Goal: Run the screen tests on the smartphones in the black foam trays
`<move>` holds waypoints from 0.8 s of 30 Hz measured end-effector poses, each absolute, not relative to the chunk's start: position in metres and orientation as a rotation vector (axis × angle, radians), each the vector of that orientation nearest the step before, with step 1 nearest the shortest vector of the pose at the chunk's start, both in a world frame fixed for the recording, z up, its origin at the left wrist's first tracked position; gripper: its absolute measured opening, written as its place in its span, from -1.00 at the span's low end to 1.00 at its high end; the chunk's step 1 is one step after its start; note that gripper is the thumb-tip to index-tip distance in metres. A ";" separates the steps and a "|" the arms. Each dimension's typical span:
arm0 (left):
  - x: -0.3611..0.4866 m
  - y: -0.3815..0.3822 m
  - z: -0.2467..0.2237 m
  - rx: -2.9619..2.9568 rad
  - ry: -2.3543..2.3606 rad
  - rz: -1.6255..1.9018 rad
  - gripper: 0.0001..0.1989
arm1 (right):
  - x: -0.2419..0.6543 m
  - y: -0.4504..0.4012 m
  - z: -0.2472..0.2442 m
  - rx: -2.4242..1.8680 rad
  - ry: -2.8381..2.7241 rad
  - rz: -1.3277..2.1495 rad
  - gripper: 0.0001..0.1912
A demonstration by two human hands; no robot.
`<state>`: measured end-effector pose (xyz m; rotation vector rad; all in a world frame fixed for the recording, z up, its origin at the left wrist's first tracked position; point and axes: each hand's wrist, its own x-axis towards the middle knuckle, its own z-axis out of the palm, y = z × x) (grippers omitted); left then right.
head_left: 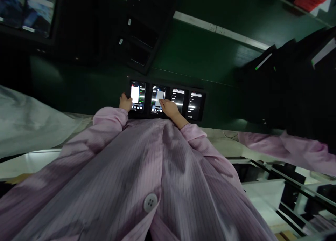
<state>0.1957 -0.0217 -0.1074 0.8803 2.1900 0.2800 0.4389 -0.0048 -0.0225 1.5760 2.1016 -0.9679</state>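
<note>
Several smartphones with lit screens lie side by side in a long black tray (203, 106) in front of my body. My left hand (125, 102) is at the tray's left end, its fingers bent around the edge and its thumb beside the leftmost smartphone (142, 95), which shows a white box. Over the second smartphone (154, 106) reaches my right hand (170, 108), fingertips at its screen, where a grey box shows; nothing is held in it. Two more smartphones, the third (178, 95) and the rightmost (195, 104), display text lists on dark backgrounds.
Beyond the tray, another black tray (147, 64) holds dark phones on the green table (199, 55). Large screens (39, 9) stand at the far left. Dark objects (288, 80) crowd the right side. Another person's pink sleeve (288, 148) extends in from the right.
</note>
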 end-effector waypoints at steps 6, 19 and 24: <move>0.198 -0.019 -0.100 0.864 2.174 0.287 -0.46 | 0.434 -0.003 -0.022 1.549 2.177 -1.016 -0.45; 0.205 -0.018 -0.098 0.789 2.236 0.295 -0.30 | 0.417 0.002 -0.017 1.403 2.161 -1.011 -0.43; 0.202 -0.020 -0.103 0.781 2.243 0.282 -0.30 | 0.434 -0.005 -0.018 1.590 2.167 -1.062 -0.47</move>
